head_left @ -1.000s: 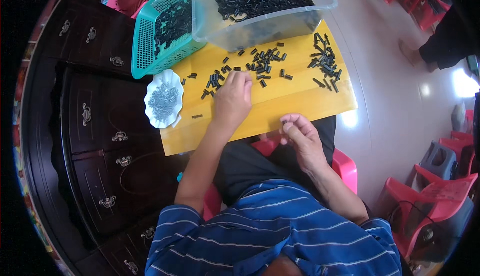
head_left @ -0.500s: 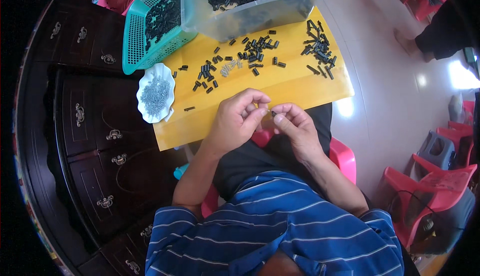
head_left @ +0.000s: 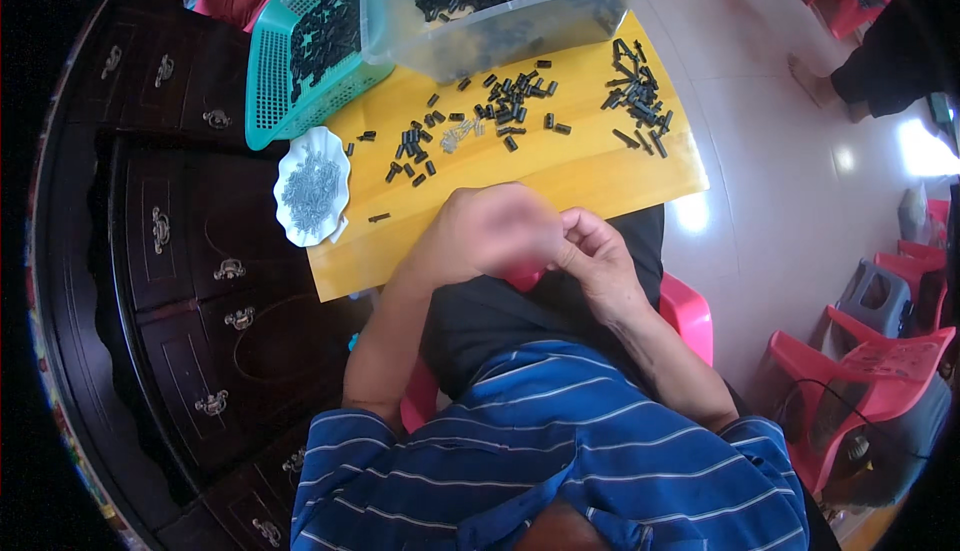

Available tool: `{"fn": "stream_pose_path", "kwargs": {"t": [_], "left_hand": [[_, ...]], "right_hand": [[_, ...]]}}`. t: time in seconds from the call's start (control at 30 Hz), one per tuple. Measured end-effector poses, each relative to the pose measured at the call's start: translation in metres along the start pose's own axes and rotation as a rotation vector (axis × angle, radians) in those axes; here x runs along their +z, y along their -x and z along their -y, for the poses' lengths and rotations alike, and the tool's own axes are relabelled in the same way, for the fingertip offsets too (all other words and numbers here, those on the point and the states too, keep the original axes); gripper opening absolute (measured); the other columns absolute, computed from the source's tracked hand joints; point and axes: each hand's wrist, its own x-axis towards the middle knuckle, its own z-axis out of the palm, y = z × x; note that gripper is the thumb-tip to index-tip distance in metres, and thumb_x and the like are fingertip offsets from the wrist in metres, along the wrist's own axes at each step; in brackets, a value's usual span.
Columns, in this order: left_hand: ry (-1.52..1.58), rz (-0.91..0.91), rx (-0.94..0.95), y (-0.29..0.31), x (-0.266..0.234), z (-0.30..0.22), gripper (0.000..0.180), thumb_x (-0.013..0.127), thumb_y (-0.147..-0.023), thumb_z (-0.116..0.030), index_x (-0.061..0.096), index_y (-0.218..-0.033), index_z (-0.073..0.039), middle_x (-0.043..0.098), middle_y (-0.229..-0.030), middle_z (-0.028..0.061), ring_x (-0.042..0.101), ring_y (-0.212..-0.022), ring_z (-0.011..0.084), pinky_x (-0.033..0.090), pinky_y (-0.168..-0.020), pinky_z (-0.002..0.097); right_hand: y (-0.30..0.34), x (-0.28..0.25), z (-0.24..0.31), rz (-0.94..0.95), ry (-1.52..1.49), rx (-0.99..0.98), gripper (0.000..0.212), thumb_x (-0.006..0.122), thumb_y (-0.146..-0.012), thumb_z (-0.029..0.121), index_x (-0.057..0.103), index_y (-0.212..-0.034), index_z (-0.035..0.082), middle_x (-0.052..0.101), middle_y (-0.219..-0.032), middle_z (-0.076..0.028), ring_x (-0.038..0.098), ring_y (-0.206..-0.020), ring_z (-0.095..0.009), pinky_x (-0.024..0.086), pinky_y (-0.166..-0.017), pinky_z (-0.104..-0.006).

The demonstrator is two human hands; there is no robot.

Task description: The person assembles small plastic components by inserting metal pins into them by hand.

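Just off the near edge of the yellow tabletop (head_left: 580, 166), my two hands meet above my lap. My left hand (head_left: 503, 234) is smeared by motion, and its fingers cannot be made out. My right hand (head_left: 598, 259) is closed in a pinch on a small black piece, whose tip is now covered by the left hand. Short black cylindrical pieces (head_left: 515, 101) lie scattered over the middle of the table. Among them sits a little heap of small pale pins (head_left: 458, 135). One slim black piece (head_left: 379, 217) rests alone near the left hand.
A white scalloped dish (head_left: 285, 186) of small silvery pins stands at the table's left edge. Behind are a teal basket (head_left: 268, 101) and a translucent bin (head_left: 470, 41), both holding black pieces. Longer black pieces (head_left: 640, 96) are piled at right. Dark drawers (head_left: 165, 251) flank the left side.
My left hand has turned and swung over the fingertips of my right hand, blurring and covering the small black piece. The right hand has barely moved.
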Motion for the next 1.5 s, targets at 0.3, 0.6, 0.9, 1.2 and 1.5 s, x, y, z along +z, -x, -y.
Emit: {"fn": "stream_pose_path", "kwargs": {"t": [0.3,0.6,0.9,1.2,1.5], "left_hand": [[-0.524,-0.434,0.176,-0.038,-0.011,0.01,0.012,0.073,-0.08,-0.003,0.07,-0.09,-0.002,0.066,-0.081,0.0059,0.065,-0.071,0.0124,0.048,-0.061,0.0258],[-0.992,-0.567,0.254,-0.072,-0.008,0.026,0.009,0.07,-0.081,-0.012,0.071,-0.089,-0.008,0.065,-0.085,0.0079,0.066,-0.077,0.0289,0.053,-0.068,0.0385],[-1.041,-0.505,0.265,-0.075,-0.01,0.023,0.007,0.067,-0.083,-0.011,0.063,-0.084,-0.006,0.059,-0.081,0.0107,0.063,-0.08,0.0319,0.051,-0.068,0.0445],[-0.426,-0.377,0.201,-0.019,0.004,-0.006,0.008,0.063,-0.087,0.0,0.063,-0.095,0.0,0.066,-0.083,0.0096,0.065,-0.073,0.0159,0.05,-0.067,0.0269],[-0.035,-0.179,-0.031,0.008,0.01,-0.004,0.013,0.067,-0.086,0.002,0.063,-0.099,0.001,0.065,-0.083,0.001,0.059,-0.075,0.0051,0.047,-0.067,0.0197]], "right_hand": [[0.0,0.001,0.002,0.042,-0.07,0.039,0.016,0.063,-0.096,0.011,0.062,-0.109,0.002,0.065,-0.094,-0.003,0.057,-0.079,-0.007,0.047,-0.074,-0.0207],[-0.001,-0.001,0.002,0.007,-0.078,0.036,0.016,0.062,-0.097,0.011,0.062,-0.11,0.002,0.065,-0.095,-0.003,0.057,-0.081,-0.007,0.047,-0.075,-0.0207],[-0.001,-0.001,0.001,0.012,-0.074,0.052,0.016,0.061,-0.097,0.011,0.062,-0.111,0.002,0.065,-0.096,-0.003,0.058,-0.082,-0.008,0.048,-0.076,-0.0213],[-0.002,-0.003,-0.003,-0.025,-0.114,0.016,0.016,0.06,-0.098,0.011,0.061,-0.111,0.001,0.066,-0.096,-0.004,0.059,-0.085,-0.008,0.049,-0.077,-0.0216],[-0.001,0.0,-0.003,-0.028,-0.032,-0.019,0.016,0.064,-0.095,0.007,0.061,-0.109,0.002,0.064,-0.093,0.0,0.059,-0.082,-0.005,0.048,-0.076,-0.0194]]}}
